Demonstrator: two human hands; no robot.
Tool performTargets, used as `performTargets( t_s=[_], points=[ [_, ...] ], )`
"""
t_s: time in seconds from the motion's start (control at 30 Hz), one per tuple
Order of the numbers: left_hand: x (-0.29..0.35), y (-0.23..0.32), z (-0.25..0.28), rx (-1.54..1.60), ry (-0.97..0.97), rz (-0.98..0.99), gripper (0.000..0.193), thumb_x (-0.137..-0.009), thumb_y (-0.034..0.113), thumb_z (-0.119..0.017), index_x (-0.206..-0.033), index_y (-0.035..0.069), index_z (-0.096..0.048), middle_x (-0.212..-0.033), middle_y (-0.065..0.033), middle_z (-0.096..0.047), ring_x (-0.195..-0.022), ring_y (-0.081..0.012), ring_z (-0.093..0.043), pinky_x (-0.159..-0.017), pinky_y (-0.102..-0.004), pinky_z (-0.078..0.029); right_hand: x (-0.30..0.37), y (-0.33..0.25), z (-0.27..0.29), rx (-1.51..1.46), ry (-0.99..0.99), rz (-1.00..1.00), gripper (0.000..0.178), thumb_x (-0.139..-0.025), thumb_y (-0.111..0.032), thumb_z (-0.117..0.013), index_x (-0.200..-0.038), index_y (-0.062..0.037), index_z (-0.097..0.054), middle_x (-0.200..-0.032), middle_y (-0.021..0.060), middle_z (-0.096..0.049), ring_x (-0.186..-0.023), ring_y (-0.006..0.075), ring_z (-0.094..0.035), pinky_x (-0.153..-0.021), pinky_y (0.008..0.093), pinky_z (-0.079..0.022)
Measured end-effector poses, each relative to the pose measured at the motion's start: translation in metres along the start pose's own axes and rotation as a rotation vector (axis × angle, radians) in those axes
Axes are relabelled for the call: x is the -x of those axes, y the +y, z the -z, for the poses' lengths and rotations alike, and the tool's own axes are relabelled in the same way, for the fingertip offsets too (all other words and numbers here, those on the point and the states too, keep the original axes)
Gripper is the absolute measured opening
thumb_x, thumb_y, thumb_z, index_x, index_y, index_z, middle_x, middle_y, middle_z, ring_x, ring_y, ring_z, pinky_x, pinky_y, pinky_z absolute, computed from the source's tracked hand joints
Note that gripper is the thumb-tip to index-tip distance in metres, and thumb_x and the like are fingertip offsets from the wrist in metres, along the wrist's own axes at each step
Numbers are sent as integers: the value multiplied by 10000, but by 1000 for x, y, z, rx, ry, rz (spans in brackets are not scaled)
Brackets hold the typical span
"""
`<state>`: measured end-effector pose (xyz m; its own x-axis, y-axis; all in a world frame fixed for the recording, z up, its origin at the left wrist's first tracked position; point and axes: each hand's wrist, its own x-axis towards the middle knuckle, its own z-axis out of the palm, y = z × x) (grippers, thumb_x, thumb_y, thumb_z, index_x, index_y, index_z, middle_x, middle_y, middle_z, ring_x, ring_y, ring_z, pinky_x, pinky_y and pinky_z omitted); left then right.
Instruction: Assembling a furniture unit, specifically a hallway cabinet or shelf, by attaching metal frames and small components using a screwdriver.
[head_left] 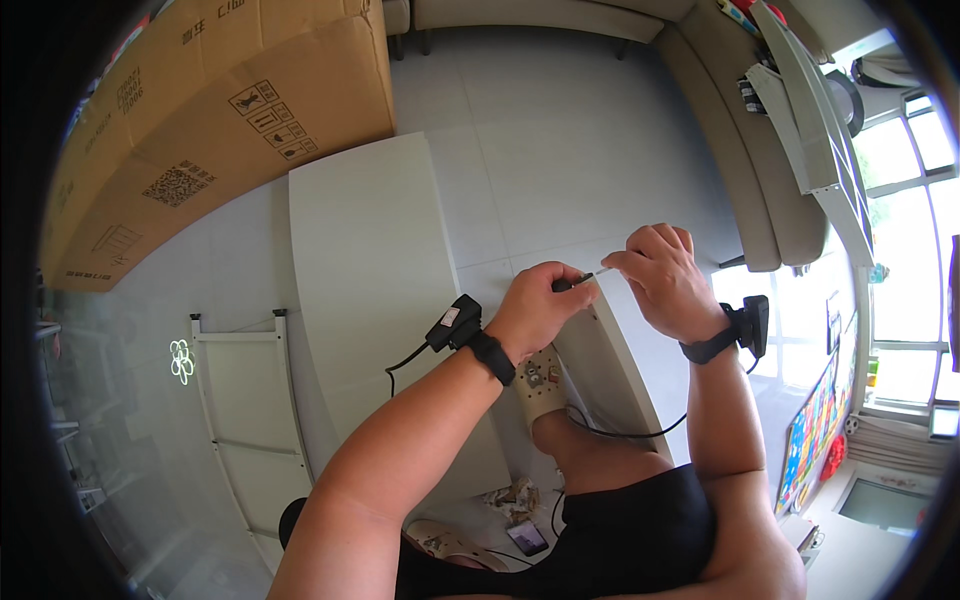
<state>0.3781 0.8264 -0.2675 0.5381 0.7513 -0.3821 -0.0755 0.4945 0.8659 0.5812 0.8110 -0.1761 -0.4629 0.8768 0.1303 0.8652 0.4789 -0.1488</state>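
Observation:
My left hand (545, 308) is closed around a small dark object (572, 284), perhaps a tool handle; its exact kind is too small to make out. Close on its right, my right hand (660, 278) has thumb and fingers pinched together. A thin light-coloured piece (602, 270) reaches from the pinch toward the dark object. Both hands are at the far end of a narrow white panel (632, 360), which stands on edge by my leg. Each wrist wears a black strap with a small black device and a cable.
A wide white board (365, 230) lies flat on the floor to the left, beyond it a white metal frame (250, 400). A large cardboard box (230, 120) stands far left, a beige sofa (720, 130) far right. On the floor near my feet is a phone (527, 538).

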Motion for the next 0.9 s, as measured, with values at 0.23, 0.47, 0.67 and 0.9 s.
performTargets(
  t_s=[0.23, 0.47, 0.67, 0.9],
  points=[
    [0, 2, -2, -32, -1, -17, 265, -935, 202, -759, -1065, -20, -693, -962, -27, -687, -898, -104, -625, -831, -266, -506, 1, 1, -1, 19, -4, 4, 232, -839, -4, -709, -1017, -147, -753, -942, 24, -569, -1003, 222, -573, -1009, 406, -398],
    [-2, -2, -1, -20, 9, -22, 254, -933, 195, -758, -1051, -21, -694, -950, -26, -685, -893, -104, -623, -826, -267, -504, 1, 2, -4, -5, 2, 10, 234, -835, 5, -709, -1012, -141, -755, -942, 25, -572, -1009, 219, -569, -1010, 400, -398],
    [0, 3, -1, -18, -4, -12, 247, -931, 186, -757, -1050, -20, -691, -945, -22, -681, -887, -103, -620, -823, -266, -505, -7, 6, -1, -19, -29, 70, 196, -835, -34, -735, -987, -157, -749, -925, 10, -570, -984, 206, -559, -985, 388, -397],
    [-1, 3, 0, 17, -23, -9, 259, -929, 194, -766, -1059, -17, -692, -948, -22, -682, -877, -104, -615, -823, -269, -503, -13, 8, -1, -52, -49, 94, 133, -838, -61, -748, -931, -156, -735, -896, -5, -573, -963, 206, -558, -966, 381, -392]
  ],
)
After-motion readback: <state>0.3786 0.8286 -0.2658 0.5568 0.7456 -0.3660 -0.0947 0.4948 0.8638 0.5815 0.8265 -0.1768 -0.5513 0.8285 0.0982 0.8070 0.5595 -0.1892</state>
